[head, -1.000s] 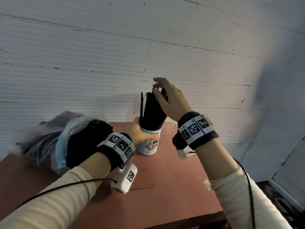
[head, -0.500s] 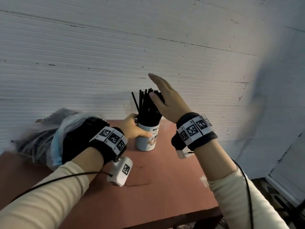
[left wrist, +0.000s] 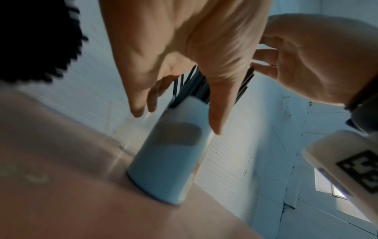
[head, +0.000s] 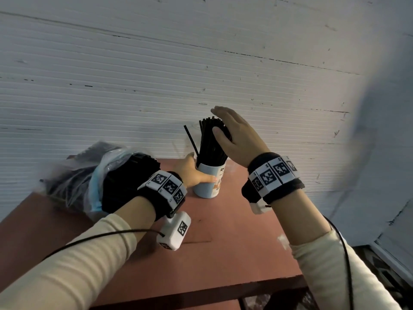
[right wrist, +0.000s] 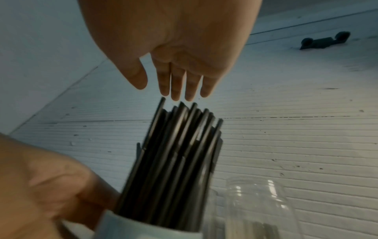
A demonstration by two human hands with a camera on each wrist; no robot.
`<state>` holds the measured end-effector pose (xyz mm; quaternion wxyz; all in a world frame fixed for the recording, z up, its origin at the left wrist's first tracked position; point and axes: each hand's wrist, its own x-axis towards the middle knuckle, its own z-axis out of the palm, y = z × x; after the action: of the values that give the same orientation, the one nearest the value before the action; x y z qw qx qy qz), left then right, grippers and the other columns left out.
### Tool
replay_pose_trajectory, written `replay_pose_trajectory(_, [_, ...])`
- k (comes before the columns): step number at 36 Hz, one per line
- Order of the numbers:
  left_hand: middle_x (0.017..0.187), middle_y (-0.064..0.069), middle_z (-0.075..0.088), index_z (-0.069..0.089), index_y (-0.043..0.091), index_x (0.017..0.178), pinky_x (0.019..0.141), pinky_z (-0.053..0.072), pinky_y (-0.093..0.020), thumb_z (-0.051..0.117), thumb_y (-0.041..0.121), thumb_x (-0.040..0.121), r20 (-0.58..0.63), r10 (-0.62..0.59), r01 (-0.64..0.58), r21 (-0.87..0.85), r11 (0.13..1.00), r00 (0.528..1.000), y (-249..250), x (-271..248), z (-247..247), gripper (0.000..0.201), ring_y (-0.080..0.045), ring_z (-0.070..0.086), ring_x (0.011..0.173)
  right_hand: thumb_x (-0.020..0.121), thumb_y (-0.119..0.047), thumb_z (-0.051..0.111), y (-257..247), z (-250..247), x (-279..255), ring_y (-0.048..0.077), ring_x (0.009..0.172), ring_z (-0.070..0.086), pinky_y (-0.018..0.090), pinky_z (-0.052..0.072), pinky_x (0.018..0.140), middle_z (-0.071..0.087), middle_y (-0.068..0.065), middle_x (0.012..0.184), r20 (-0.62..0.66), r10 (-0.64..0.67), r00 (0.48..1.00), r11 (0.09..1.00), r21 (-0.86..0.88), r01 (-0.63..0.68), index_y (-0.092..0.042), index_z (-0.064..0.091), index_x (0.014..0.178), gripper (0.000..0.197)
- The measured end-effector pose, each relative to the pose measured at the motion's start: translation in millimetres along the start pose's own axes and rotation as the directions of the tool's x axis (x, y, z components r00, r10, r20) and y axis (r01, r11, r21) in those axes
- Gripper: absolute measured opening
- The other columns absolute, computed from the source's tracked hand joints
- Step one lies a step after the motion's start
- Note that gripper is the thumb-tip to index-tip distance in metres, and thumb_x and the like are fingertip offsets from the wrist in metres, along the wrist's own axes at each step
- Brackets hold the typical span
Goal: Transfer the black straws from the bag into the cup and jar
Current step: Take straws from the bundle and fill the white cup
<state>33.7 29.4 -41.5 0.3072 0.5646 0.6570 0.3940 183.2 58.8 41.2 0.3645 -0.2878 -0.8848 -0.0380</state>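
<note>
A white paper cup (head: 206,182) stands at the back of the red-brown table (head: 234,253), packed with black straws (head: 210,144). My left hand (head: 192,173) grips the cup's side, thumb across its front. My right hand (head: 237,135) hovers flat over the straw tops with straight fingers and holds nothing. In the right wrist view its fingertips (right wrist: 178,95) are just above the straw ends (right wrist: 175,153). One straw leans out to the left. A clear jar (right wrist: 259,207) stands right beside the cup (right wrist: 143,232). The plastic bag (head: 89,175) of black straws lies at the left.
A white ribbed wall (head: 201,63) rises directly behind the table. The table's front edge (head: 201,296) and right edge are close to my arms. Cables run from both wrist cameras along my sleeves.
My right hand let go of the straw tops it was pinching and spread flat above them. The straws have settled into the cup. My left hand still holds the cup.
</note>
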Motion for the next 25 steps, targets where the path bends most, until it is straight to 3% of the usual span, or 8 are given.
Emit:
replay_pose_trajectory(2, [0.146,-0.008,0.043,0.024,0.005,0.149,0.106,0.032,-0.029,0.081,0.022,0.078,-0.066,0.019,-0.015,0.061,0.998,0.998,2,-10,-11,0.093,-0.025,0.041,0.136,0.095,-0.030,0.043,-8,-1,0,0.019,0.137,0.037,0.031,0.029,0.113,0.039,0.002,0.149,-0.052,0.006,0.999,0.998,0.069,-0.002,-0.012,0.042,0.142,0.050])
replay_pose_trajectory(5, [0.136,-0.004,0.053,0.041,0.015,0.143,0.105,0.041,-0.031,0.071,0.019,0.085,-0.149,0.124,-0.105,0.129,0.986,0.981,6,-31,-39,0.066,-0.021,0.053,0.122,0.094,-0.029,0.048,-24,3,-1,0.019,0.135,0.038,0.028,0.029,0.110,0.041,0.002,0.145,-0.096,0.007,0.995,0.990,0.144,0.007,-0.011,0.045,0.138,0.048])
replay_pose_trajectory(11, [0.087,0.012,0.064,0.066,0.030,0.090,0.077,0.048,-0.025,0.060,0.010,0.078,-0.334,0.238,-0.181,0.192,0.964,0.912,10,-69,-102,0.024,-0.012,0.063,0.079,0.092,-0.026,0.055,-59,28,-2,0.012,0.109,0.052,0.022,0.038,0.093,0.056,0.002,0.119,-0.120,-0.038,0.992,0.972,0.225,0.064,-0.010,0.058,0.121,0.033])
replay_pose_trajectory(14, [0.088,0.008,0.064,0.068,0.028,0.090,0.067,0.043,-0.023,0.066,0.011,0.080,-0.386,0.252,-0.155,0.265,0.952,0.888,-3,-80,-134,0.019,-0.013,0.062,0.077,0.092,-0.024,0.057,-77,46,-3,0.004,0.096,0.051,0.017,0.040,0.086,0.059,-0.001,0.109,-0.034,-0.048,0.998,0.954,0.296,0.056,-0.011,0.063,0.112,0.024])
replay_pose_trajectory(20, [0.101,-0.014,0.070,0.065,0.038,0.087,0.081,0.052,-0.043,0.077,0.044,0.064,-0.254,0.171,-0.055,0.405,0.913,0.952,-42,-91,-168,0.026,-0.032,0.065,0.092,0.092,-0.022,0.059,-120,77,1,0.020,0.095,0.058,0.030,0.045,0.085,0.065,0.007,0.102,0.281,-0.084,0.956,0.957,0.291,-0.001,-0.009,0.067,0.102,0.018])
replay_pose_trajectory(22, [0.109,-0.006,0.070,0.064,0.038,0.092,0.088,0.051,-0.037,0.075,0.036,0.070,-0.198,0.163,-0.083,0.361,0.929,0.967,-53,-90,-171,0.024,-0.028,0.065,0.095,0.094,-0.025,0.058,-132,85,2,0.023,0.101,0.058,0.030,0.043,0.087,0.064,0.008,0.110,0.417,-0.105,0.903,0.966,0.259,-0.007,-0.008,0.067,0.110,0.025])
replay_pose_trajectory(24, [0.090,0.001,0.064,0.066,0.031,0.095,0.077,0.048,-0.027,0.071,0.017,0.083,-0.153,0.156,-0.090,0.367,0.926,0.976,-63,-87,-173,0.019,-0.026,0.059,0.079,0.095,-0.031,0.056,-142,95,3,0.024,0.109,0.055,0.033,0.042,0.094,0.062,0.008,0.120,0.521,-0.119,0.845,0.974,0.226,-0.003,-0.010,0.064,0.120,0.033])
replay_pose_trajectory(25, [0.084,-0.004,0.063,0.065,0.036,0.093,0.077,0.050,-0.031,0.070,0.019,0.084,-0.152,0.160,-0.095,0.364,0.927,0.975,-66,-86,-175,0.020,-0.030,0.059,0.077,0.094,-0.033,0.056,-146,101,3,0.024,0.113,0.054,0.034,0.041,0.097,0.060,0.008,0.124,0.553,-0.115,0.825,0.977,0.212,-0.005,-0.012,0.062,0.124,0.037])
